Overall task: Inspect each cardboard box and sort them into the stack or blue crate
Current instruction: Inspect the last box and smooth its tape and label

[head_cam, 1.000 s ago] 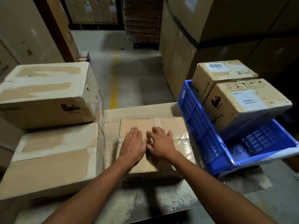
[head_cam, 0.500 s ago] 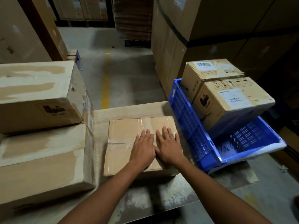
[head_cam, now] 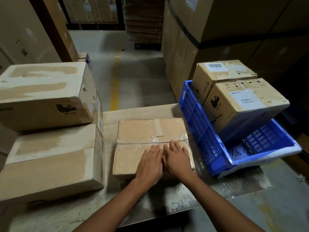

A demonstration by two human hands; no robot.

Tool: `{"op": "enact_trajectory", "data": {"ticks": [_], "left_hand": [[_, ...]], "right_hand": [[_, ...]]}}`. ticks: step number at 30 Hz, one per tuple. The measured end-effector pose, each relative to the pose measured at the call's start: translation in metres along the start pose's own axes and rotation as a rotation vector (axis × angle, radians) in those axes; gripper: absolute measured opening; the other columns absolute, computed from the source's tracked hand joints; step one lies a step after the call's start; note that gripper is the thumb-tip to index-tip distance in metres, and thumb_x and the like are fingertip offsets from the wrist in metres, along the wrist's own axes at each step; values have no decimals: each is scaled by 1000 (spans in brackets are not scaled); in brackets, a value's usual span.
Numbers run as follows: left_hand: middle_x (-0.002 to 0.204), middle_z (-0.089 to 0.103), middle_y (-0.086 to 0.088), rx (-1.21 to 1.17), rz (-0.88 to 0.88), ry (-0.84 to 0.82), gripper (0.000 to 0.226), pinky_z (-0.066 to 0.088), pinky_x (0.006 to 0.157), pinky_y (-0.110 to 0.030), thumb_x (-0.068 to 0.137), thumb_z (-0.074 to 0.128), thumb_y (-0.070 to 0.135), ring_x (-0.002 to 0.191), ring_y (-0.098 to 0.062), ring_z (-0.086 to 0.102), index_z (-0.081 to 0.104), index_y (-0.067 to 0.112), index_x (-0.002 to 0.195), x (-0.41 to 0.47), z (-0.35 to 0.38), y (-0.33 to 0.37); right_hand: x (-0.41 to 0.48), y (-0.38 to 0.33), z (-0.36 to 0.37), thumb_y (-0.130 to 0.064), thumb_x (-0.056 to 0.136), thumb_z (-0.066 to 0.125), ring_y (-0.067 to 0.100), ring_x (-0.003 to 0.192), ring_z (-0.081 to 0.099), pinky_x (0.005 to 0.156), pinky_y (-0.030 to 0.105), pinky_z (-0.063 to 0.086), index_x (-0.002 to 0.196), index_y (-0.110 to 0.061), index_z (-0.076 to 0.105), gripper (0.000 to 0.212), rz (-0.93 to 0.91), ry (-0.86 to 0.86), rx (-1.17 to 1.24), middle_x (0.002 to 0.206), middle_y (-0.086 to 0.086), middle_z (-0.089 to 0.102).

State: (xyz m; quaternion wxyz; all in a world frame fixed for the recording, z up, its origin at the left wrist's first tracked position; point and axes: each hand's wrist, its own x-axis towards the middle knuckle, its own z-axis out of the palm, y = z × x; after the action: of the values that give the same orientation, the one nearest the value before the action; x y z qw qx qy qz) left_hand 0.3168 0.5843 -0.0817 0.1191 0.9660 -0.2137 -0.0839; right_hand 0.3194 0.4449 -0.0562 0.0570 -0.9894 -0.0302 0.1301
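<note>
— Both hands have drawn back toward us since a second ago. Our fingertips lay past the taped seam then, and now they only just reach it.

— How do they lie?

— Our left hand [head_cam: 149,166] and right hand [head_cam: 177,162] rest flat, side by side. The fingers are straight and close together and grip nothing. We press on the near right part of the taped cardboard box [head_cam: 142,131].

— Where is that box?

— Under our fingers, lying flat on the table [head_cam: 234,185]. Clear tape crinkles along its seam, and a strip of brown tape runs on beyond our fingertips.

— What is left of our fingers?

— A stack of two bigger boxes, just apart from the taped one. We see the lower carton [head_cam: 50,161] with the upper carton [head_cam: 45,96] on it, marked UN 3481.

— And to the right?

— The blue crate [head_cam: 197,118], its wall just beside the taped box. Two boxes sit tilted in it: the labelled box [head_cam: 242,104] nearer, and the barcode box [head_cam: 217,71] behind it.

— Farther off?

— Beyond our fingertips a yellow floor line [head_cam: 115,91] runs away from us, and large stacked cartons [head_cam: 217,22] stand to its right.
</note>
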Motion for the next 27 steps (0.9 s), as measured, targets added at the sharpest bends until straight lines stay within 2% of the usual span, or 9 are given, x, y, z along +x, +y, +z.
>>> {"op": "enact_trajectory", "data": {"ticks": [2,5,8,11,13,16,20,24,27], "left_hand": [[166,19,-5,20,25,-3,71,7,124,-39,94,4,35,154,-21,13,28,13,157,0,-3,-3],[160,34,-10,61,10,18,63,24,118,-51,97,19,44,151,-27,25,48,18,147,-5,-3,-20],[164,22,-14,6,-207,116,58,11,119,-57,99,31,50,153,-37,9,47,23,147,-6,-14,-47],[167,6,-14,-204,-473,201,64,8,120,-57,100,48,44,153,-38,-1,28,22,156,-2,-31,-75],[165,18,-13,-521,-624,226,73,27,117,-54,100,53,43,150,-37,19,18,20,159,4,-44,-86],[147,51,-9,-951,-733,256,67,44,108,-50,95,59,47,128,-33,53,35,19,151,15,-60,-97],[127,63,-4,-889,-732,321,76,52,97,-49,72,59,66,110,-29,62,51,25,135,15,-70,-115],[121,60,-3,-875,-662,476,51,51,93,-45,87,69,43,107,-28,60,50,22,129,8,-90,-113],[107,65,-3,-1040,-661,683,37,51,83,-40,92,61,53,97,-24,62,58,21,111,-5,-91,-104]], "right_hand": [[-1,-2,-2,-46,106,25,29,156,5,122,53,12,159,-18,21,60,-3,-17,-20,169,14,8],[-11,4,4,-65,95,7,32,156,-6,119,65,3,161,-26,10,76,7,-12,-42,169,13,-5],[-14,22,4,-81,89,31,39,154,-7,115,60,-5,159,-28,8,91,183,50,90,167,14,-10],[-2,38,-3,-58,90,64,38,151,23,119,50,24,159,-19,17,92,333,118,469,166,19,15],[8,44,-10,-41,89,73,32,142,41,113,45,38,159,-16,22,89,397,156,747,159,14,37],[20,42,-18,-35,87,76,31,137,47,111,44,41,157,-17,26,88,462,145,873,152,11,47],[19,33,-21,-43,77,82,29,122,53,100,40,46,151,-21,30,93,458,169,797,141,11,45],[15,28,-33,-40,75,86,26,120,52,96,37,46,147,-21,31,92,425,291,797,140,9,40],[9,24,-37,-36,74,88,26,123,51,100,41,48,145,-15,34,91,381,433,819,140,9,42]]}}
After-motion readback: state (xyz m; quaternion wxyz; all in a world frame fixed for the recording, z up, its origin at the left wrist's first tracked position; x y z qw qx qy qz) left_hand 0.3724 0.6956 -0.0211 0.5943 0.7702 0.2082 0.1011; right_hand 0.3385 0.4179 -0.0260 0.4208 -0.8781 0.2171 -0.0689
